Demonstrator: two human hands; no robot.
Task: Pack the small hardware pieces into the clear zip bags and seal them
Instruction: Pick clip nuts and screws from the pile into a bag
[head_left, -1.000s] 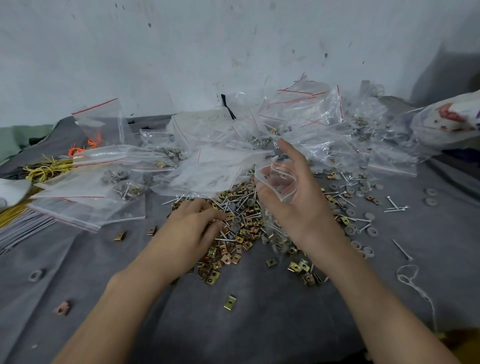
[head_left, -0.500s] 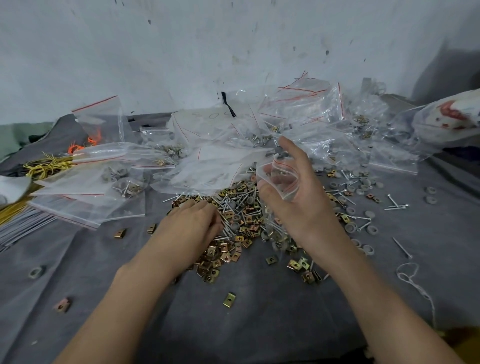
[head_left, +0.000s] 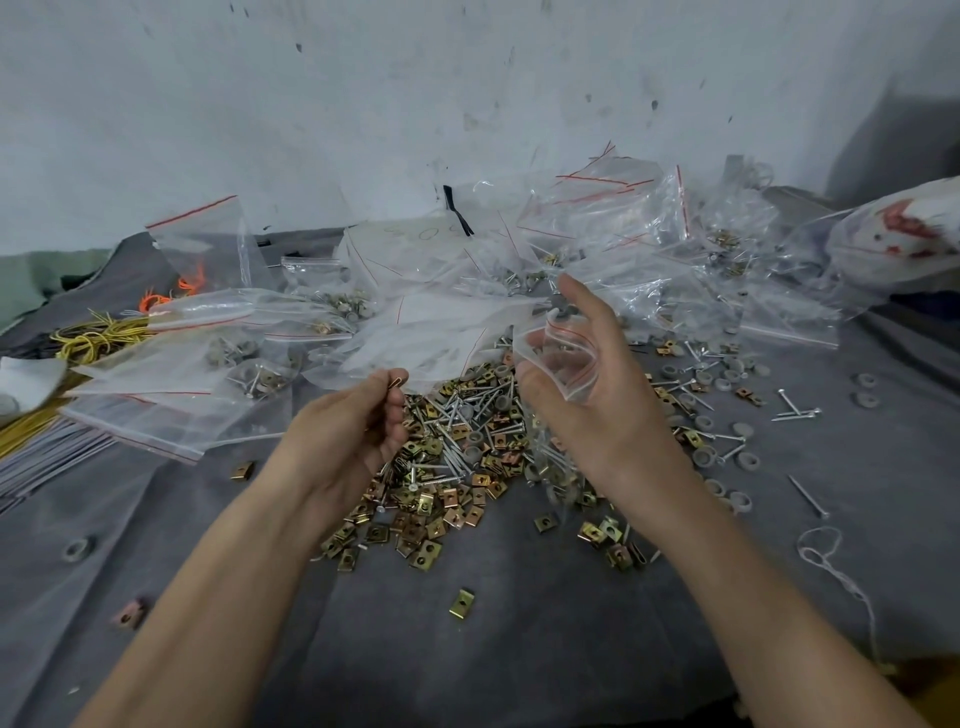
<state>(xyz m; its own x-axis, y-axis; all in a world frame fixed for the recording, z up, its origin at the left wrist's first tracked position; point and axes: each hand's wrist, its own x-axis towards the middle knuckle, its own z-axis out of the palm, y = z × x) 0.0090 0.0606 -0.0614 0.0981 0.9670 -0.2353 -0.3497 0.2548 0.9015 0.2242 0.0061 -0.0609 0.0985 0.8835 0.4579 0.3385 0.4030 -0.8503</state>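
Note:
A heap of brass clip nuts, screws and grey washers (head_left: 457, 457) lies on the grey cloth in the middle. My right hand (head_left: 597, 400) holds a small clear zip bag (head_left: 558, 358) with a red seal line, its mouth open, above the heap's right side; the bag's lower part hangs blurred below the hand. My left hand (head_left: 348, 436) is raised above the heap's left edge, fingers curled around small metal pieces, one brass clip (head_left: 396, 383) sticking out at the fingertips.
Many clear zip bags (head_left: 597, 218), empty or filled, pile up at the back against the wall. Yellow wire (head_left: 98, 338) and orange ties lie far left. Loose washers and screws (head_left: 727, 415) scatter to the right. A single clip (head_left: 461, 603) lies in front.
My left hand has lifted off the heap with pieces in its fingers and turned toward the bag. My right hand holds the bag in about the same place.

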